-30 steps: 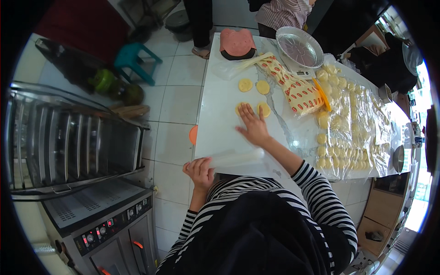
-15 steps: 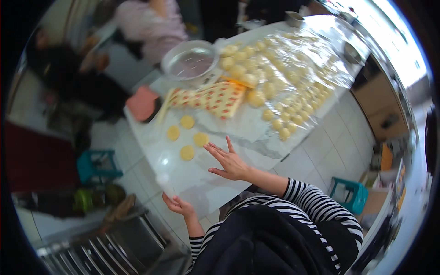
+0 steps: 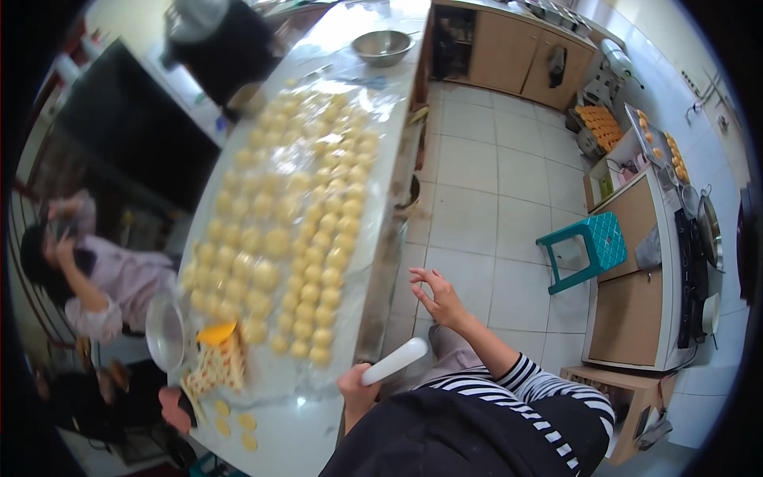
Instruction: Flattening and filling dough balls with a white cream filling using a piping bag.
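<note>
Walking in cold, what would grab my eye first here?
Probably the rows of pale yellow dough balls under clear plastic, covering much of the long white table. Next, the white rolling pin in the person's left hand, near the table's edge. Then the turquoise stool on the tiled floor, toward the right.

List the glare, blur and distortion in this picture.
In the head view, glare streaks the plastic sheet and bleaches the far end of the table; in the head view, the co-worker and flat dough rounds look soft, while the white rolling pin in the left hand is crisper; the head view's fisheye bends table edges, and its corners go black.
</note>
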The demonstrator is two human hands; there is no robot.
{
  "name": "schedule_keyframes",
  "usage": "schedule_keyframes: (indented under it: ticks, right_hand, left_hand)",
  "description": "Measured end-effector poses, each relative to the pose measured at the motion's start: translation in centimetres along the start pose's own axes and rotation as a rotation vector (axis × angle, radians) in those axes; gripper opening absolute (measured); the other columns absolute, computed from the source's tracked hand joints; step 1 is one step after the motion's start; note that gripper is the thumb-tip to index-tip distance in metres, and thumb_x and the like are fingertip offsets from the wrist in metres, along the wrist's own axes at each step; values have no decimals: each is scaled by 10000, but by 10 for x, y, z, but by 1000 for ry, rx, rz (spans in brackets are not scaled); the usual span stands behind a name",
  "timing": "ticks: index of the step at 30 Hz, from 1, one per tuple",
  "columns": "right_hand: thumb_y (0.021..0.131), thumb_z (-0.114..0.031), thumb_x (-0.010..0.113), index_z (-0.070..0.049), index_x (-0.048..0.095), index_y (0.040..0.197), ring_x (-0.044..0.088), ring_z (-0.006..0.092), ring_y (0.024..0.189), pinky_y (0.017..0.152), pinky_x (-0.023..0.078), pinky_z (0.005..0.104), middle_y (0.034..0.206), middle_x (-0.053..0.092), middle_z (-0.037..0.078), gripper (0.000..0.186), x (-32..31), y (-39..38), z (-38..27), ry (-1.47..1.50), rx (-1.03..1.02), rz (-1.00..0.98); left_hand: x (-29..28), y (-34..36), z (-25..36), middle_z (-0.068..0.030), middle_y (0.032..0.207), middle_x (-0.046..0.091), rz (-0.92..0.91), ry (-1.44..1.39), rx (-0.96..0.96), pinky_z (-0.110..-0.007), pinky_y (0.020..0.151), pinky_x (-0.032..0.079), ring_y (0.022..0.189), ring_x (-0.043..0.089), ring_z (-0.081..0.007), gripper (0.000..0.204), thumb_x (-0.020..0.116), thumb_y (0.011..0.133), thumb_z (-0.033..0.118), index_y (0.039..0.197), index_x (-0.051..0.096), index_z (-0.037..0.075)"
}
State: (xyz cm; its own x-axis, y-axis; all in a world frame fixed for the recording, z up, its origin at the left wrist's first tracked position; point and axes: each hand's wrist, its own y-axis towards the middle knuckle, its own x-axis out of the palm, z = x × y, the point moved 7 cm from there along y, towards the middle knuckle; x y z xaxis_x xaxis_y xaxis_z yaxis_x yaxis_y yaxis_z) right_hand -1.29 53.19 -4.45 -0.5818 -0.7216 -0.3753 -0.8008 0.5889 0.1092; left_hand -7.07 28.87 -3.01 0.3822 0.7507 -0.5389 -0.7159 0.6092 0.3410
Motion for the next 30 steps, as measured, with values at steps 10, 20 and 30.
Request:
schedule_keyframes:
  ticks: [10, 20, 30]
  right_hand:
    - [810, -151, 526, -19, 539, 1005, 586, 257, 847, 813, 433, 349, 867, 607, 133, 236, -178, 83, 139, -11, 340, 245]
    - [797, -102, 543, -4, 548, 991, 586, 221, 861, 772, 430, 298, 872, 607, 131, 217, -178, 340, 47, 150, -148, 124]
    - [807, -120, 520, -37, 493, 1122, 538, 274, 986, 834, 406, 339, 1029, 576, 138, 328, -71, 593, -36, -110, -595, -132]
  left_hand:
    - [170, 117, 45, -113, 645, 582, -459, 197, -169, -367, 519, 452, 610, 579, -300, 168, 659, 656, 180, 783, 579, 104]
    - [196, 206, 10, -122, 657, 593, -335, 232, -282, -358, 518, 461, 609, 584, -295, 174, 661, 666, 211, 778, 596, 95]
    - [178, 285, 45, -72, 576, 558, 559, 359, -120, -304, 467, 440, 503, 570, -233, 193, 699, 612, 211, 668, 560, 90]
